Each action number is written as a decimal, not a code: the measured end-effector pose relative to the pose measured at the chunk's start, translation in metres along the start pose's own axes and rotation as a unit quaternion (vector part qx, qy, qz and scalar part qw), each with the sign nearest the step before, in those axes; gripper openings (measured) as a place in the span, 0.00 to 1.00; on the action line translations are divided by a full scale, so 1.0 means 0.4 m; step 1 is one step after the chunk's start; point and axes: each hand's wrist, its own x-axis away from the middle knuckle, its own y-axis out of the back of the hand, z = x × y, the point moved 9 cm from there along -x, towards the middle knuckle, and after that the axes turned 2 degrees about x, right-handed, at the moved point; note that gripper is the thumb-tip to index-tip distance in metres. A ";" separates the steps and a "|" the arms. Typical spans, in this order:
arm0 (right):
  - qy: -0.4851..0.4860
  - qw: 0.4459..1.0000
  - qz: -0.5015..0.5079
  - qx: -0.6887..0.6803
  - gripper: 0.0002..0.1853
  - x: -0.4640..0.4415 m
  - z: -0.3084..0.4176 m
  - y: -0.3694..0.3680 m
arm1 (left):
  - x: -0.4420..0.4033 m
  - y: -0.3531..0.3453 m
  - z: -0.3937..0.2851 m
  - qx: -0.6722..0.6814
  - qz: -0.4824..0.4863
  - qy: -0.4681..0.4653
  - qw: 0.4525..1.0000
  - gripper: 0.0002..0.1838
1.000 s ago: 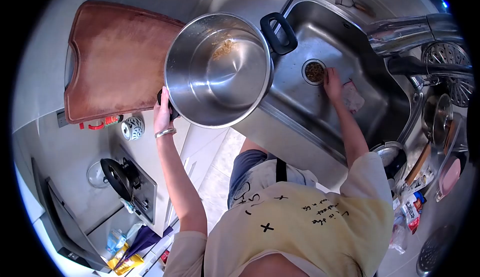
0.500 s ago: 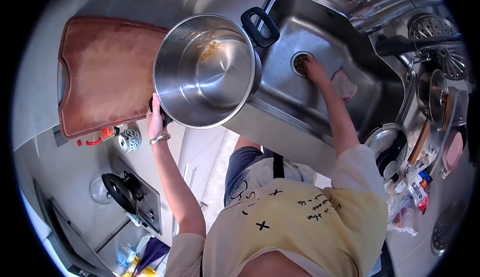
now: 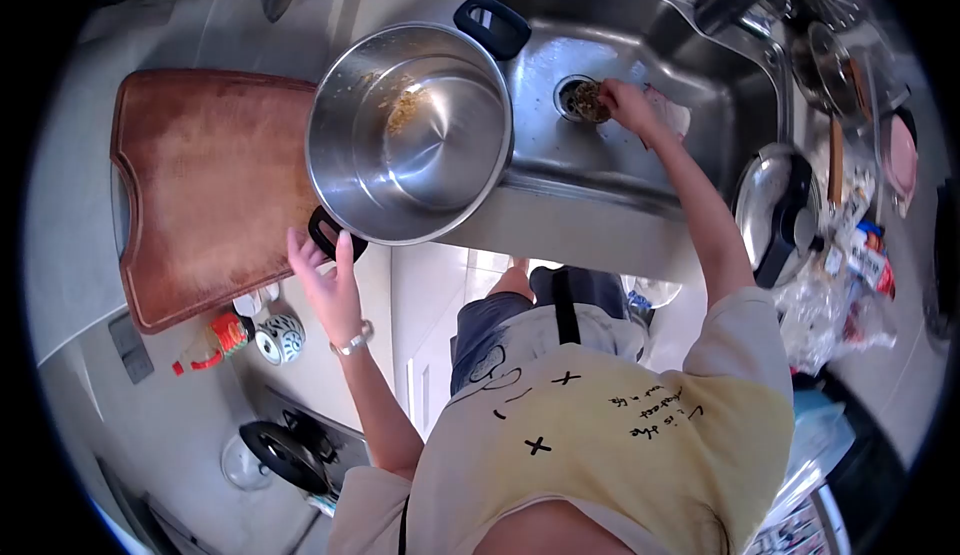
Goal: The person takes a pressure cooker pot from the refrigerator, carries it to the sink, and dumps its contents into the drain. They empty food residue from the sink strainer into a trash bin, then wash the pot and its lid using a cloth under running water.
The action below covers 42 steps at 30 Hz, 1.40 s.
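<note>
A large steel pot with black handles rests between the brown cutting board and the sink, with yellowish food bits on its inner bottom. Beside its near handle is my left hand, fingers spread and gripping nothing. Over the steel sink, my right hand pinches the rim of a sink strainer full of food scraps. The strainer is tilted and lifted out of the drain opening. Partly behind my right wrist lies a pale, reddish-edged piece that I cannot identify.
The cutting board lies left of the pot. A steel lid, plastic packages and utensils crowd the right counter. A patterned can, a red-capped bottle and a black pan stand at lower left.
My right hand has raised the strainer from the drain and shifted it right. My left hand has loosened from the pot handle and spread its fingers. The camera view has turned slightly.
</note>
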 end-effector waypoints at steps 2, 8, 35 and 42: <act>-0.005 1.000 -0.025 0.013 0.06 0.049 0.056 0.073 | 0.064 0.031 -0.144 -0.129 -0.067 -0.186 0.972 0.29; -0.028 0.994 -0.095 0.037 0.05 0.173 0.147 0.195 | 0.252 -0.139 -0.337 -0.006 0.189 -0.358 0.914 0.25; -0.017 0.988 -0.150 0.022 0.09 0.358 0.302 0.251 | 0.308 -0.925 -0.186 0.171 0.385 -0.356 0.834 0.43; -0.049 0.938 -0.342 0.024 0.11 0.479 0.309 0.200 | 0.295 -0.928 -0.149 0.034 0.333 -0.385 0.860 0.38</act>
